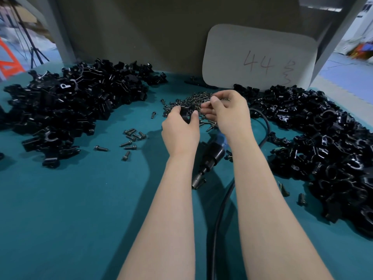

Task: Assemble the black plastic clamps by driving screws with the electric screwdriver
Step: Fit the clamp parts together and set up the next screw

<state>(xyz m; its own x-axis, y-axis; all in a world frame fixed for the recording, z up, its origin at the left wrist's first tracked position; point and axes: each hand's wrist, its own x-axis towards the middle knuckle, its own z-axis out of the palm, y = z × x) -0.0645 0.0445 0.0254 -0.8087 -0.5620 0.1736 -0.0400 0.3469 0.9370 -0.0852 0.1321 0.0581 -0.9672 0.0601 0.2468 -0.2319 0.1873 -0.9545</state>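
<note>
We see a wide teal table (80, 209). On its left side lies a big pile of black clamp parts (70, 102). They are shiny, with round humps and flat tabs. Another big pile of the same black parts (323, 148) runs down the right side, from far to near. At the far edge, right of the middle, a white card (258, 57) leans up with "44" written on it.

The electric screwdriver (212, 156) lies flat on the table between the two arms. It is black with a bit of blue, and its tip points to the near side. Its black cord (220, 209) runs near, and also loops off to the right.

The left hand (179, 130) is in the middle of the table, just past the screwdriver. Its fingers and thumb curl round one black clamp (186, 112) and hold it. The right hand (228, 112) is just beside it, with fingertips bent in toward the clamp. We cannot tell if they pinch anything.

Right behind the hands sits a heap of small dark screws (191, 99). More loose screws (131, 136) lie scattered on the table to the left of the hands.
</note>
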